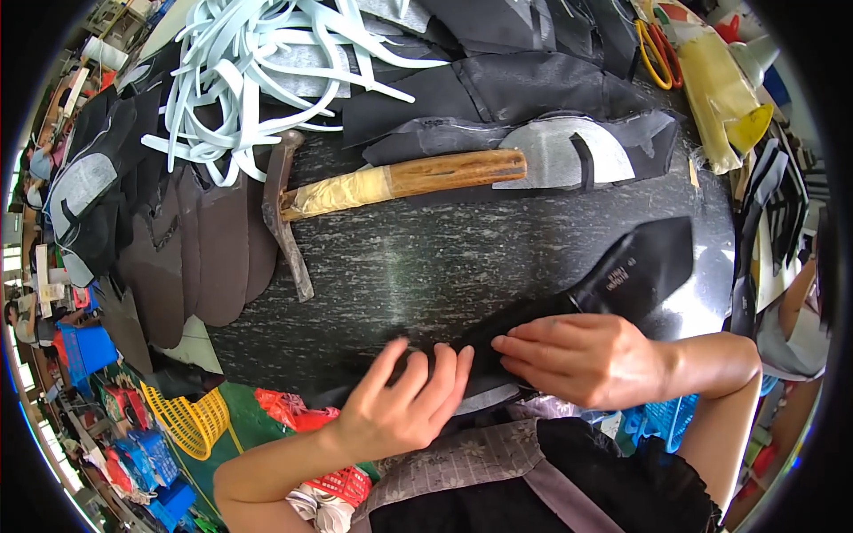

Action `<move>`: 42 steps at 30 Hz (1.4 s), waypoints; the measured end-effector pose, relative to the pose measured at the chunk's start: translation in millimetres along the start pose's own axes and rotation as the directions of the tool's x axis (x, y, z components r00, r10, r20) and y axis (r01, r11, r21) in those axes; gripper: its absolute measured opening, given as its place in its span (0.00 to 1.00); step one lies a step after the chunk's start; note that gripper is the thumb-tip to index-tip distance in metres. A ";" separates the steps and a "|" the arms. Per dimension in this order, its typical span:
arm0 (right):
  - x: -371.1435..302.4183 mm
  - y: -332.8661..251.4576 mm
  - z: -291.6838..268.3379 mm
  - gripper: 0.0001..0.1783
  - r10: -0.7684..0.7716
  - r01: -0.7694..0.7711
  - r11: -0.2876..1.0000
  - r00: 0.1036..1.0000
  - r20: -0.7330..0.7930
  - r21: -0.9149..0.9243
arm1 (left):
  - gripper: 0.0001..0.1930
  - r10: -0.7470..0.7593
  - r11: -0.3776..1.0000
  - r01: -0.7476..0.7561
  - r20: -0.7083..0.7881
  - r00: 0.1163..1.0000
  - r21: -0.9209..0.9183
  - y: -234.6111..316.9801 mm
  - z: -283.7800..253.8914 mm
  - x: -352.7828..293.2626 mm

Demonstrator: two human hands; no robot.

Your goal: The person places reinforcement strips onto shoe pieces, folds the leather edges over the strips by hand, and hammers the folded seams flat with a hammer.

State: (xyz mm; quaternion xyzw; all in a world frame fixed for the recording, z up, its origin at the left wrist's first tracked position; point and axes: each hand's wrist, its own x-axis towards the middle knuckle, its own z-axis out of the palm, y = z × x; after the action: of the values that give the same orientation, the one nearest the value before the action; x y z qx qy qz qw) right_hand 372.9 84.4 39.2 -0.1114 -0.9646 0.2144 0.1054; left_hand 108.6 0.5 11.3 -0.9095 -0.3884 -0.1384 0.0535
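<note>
A long black shoe-upper piece (622,275) lies across the near edge of a dark speckled worktable (426,258). My left hand (404,404) lies flat on its near end with fingers spread. My right hand (582,355) presses down on the middle of the same piece, fingers pointing left. The two hands almost touch. Neither hand grips anything; both press on the piece.
A hammer (373,186) with a wooden, tape-wrapped handle lies beyond the hands. Pale blue-white strips (258,71) are heaped at the back left. Stacked dark cut pieces (187,249) sit at left, black pieces with grey lining (560,151) at the back. Scissors (656,49) lie far right.
</note>
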 end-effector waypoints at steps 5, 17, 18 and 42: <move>34.5 -21.2 8.4 0.12 0.084 -0.079 0.971 0.996 0.010 -0.224 | 0.24 -0.041 0.998 0.033 0.135 0.990 0.058 -12.7 -11.4 -14.4; 38.8 -19.9 20.4 0.13 -0.140 0.159 0.961 0.985 0.098 -0.224 | 0.10 0.204 0.974 -0.214 -0.116 0.972 -0.081 -46.3 -8.7 -32.0; 39.9 -21.0 23.0 0.13 -0.140 0.159 0.961 0.985 0.099 -0.227 | 0.11 0.091 0.961 -0.124 -0.141 0.986 -0.248 -47.2 -7.5 -30.8; 33.7 -6.2 -14.1 0.15 0.117 -0.130 0.988 0.984 0.134 0.088 | 0.39 -0.017 0.785 0.158 0.234 0.972 -0.599 -7.1 -0.3 -2.1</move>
State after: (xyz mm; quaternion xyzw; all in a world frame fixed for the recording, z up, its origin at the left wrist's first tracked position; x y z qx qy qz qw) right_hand 343.3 93.2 59.7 -0.1518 -0.9491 0.2737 0.0351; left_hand 101.9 3.9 10.9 -0.8677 -0.3677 -0.1597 -0.2938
